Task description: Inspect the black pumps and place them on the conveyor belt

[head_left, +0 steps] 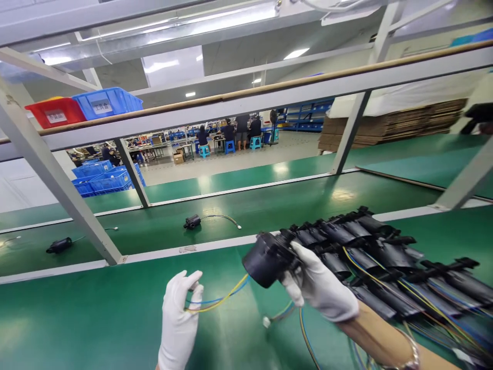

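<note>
My right hand (319,282), in a white glove, is closed around a black cylindrical pump (265,259) with a ribbed port, raised above the green work surface. Yellow and blue wires (227,295) run from the pump to my left hand (181,308), also gloved in white. The left fingers are curled on these wires; their far end is hidden in the hand. Below the pump a white connector (266,322) hangs or lies at the end of some wires; which, I cannot tell. Beside my right hand many similar black pumps (393,254) lie in rows, with loose coloured wires across them.
Beyond a white rail, a black pump (192,222) and another pump (59,245) lie on a green belt (277,213). Slanted metal posts (65,174) frame the bench. A red bin (56,112) and a blue bin (108,103) stand on the shelf above. People sit farther back.
</note>
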`<action>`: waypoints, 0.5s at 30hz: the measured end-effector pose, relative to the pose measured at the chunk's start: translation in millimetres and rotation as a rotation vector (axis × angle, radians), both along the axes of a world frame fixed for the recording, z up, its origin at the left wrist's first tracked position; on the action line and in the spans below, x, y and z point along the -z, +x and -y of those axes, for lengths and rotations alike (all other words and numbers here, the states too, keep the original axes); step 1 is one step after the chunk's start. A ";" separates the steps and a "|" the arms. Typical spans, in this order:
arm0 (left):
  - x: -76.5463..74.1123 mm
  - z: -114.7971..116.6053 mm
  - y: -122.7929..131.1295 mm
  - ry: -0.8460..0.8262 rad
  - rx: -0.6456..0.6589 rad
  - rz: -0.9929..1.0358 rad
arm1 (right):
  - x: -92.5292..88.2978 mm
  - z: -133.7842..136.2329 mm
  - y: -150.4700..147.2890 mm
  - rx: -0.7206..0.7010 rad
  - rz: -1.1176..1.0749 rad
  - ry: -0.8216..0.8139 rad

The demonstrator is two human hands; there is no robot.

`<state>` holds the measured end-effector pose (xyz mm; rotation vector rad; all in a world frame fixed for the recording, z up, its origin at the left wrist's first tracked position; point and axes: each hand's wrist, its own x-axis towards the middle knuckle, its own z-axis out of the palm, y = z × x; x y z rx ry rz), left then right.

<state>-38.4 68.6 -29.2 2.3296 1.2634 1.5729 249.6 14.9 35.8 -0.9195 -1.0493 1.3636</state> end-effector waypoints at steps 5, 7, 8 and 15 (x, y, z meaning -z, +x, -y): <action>17.9 -7.6 -2.2 -0.210 -0.021 0.010 | -16.7 -18.8 8.7 0.149 0.102 -0.002; 25.5 -12.8 2.9 -0.360 -0.102 0.007 | -32.9 -26.0 28.9 0.230 0.202 0.059; 30.0 -15.5 6.7 -0.441 -0.152 0.002 | -44.0 -31.2 43.4 0.287 0.268 0.094; 79.5 -32.6 34.4 -0.707 -0.235 -0.122 | -134.0 -122.1 187.6 0.679 1.041 0.059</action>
